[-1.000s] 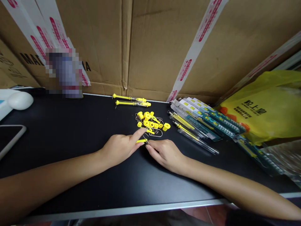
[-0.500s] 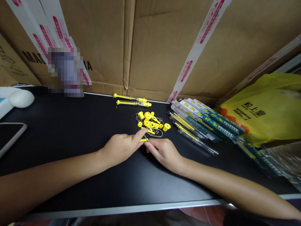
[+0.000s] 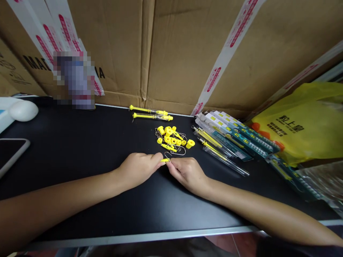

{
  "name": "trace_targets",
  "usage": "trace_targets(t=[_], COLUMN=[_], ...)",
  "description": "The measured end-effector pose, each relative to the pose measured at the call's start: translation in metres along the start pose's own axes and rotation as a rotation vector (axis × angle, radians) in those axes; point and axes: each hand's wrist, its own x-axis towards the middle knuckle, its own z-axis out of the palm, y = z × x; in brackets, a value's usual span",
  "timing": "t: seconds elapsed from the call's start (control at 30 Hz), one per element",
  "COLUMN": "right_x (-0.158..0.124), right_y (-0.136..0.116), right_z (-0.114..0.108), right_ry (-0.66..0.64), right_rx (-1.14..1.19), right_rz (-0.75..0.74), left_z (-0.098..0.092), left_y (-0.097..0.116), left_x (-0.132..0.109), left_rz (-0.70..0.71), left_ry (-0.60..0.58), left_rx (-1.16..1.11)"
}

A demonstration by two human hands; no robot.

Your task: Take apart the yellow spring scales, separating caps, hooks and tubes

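Close together over the black table, my left hand [image 3: 142, 167] and my right hand [image 3: 187, 173] meet at a small yellow plastic piece [image 3: 164, 160]. My left fingers are closed on its left part. At its right end, my right thumb and fingers pinch a thin metal wire hook [image 3: 168, 155] whose curved tip sticks up. How the hook joins the yellow piece is hidden by my fingers. Just beyond lies a pile of yellow plastic caps [image 3: 168, 132] with metal wire hooks [image 3: 182, 151] and a flat yellow part [image 3: 168, 147].
Two yellow rods with clear tubes [image 3: 152, 117] lie near the cardboard box [image 3: 171, 53]. To the right are clear tubes [image 3: 227, 160], printed packets [image 3: 241, 137] and a yellow plastic bag [image 3: 300, 125]. A phone [image 3: 12, 153] and a white rounded device [image 3: 23, 110] sit left.
My left thumb has come down from its raised position beside the hook and now bends against the yellow piece. The hook's curved tip shows more clearly. My right hand has barely moved.
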Motion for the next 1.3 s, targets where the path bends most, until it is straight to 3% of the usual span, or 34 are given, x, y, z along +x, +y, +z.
trace_targets(t=[0.17, 0.27, 0.5, 0.7, 0.87, 1.03, 1.17, 1.3], right_x=[0.0, -0.001, 0.001, -0.007, -0.002, 0.007, 0.013, 0.019], right_y=[0.0, 0.002, 0.012, 0.001, 0.011, 0.029, 0.039, 0.047], right_z=[-0.001, -0.001, -0.004, -0.004, -0.014, -0.028, -0.034, -0.035], right_ry=[-0.042, -0.029, -0.117, -0.065, 0.124, 0.292, 0.286, 0.227], right_rx=[0.092, 0.023, 0.124, -0.121, 0.005, -0.063, -0.226, -0.368], right_rz=[0.012, -0.022, -0.089, -0.275, -0.102, 0.111, 0.184, 0.14], left_z=[0.0, 0.0, -0.005, -0.009, -0.006, -0.009, -0.012, -0.01], left_y=[0.0, 0.0, -0.002, -0.014, -0.011, -0.007, -0.006, -0.007], left_x=[0.0, 0.001, 0.004, 0.006, 0.001, 0.002, 0.003, 0.003], left_rz=[-0.012, -0.019, -0.066, -0.215, -0.083, -0.03, -0.054, -0.04], left_ry=[-0.005, -0.028, -0.207, -0.206, -0.101, -0.014, 0.01, -0.003], left_rx=[0.006, 0.006, -0.082, -0.133, -0.034, -0.068, -0.125, -0.159])
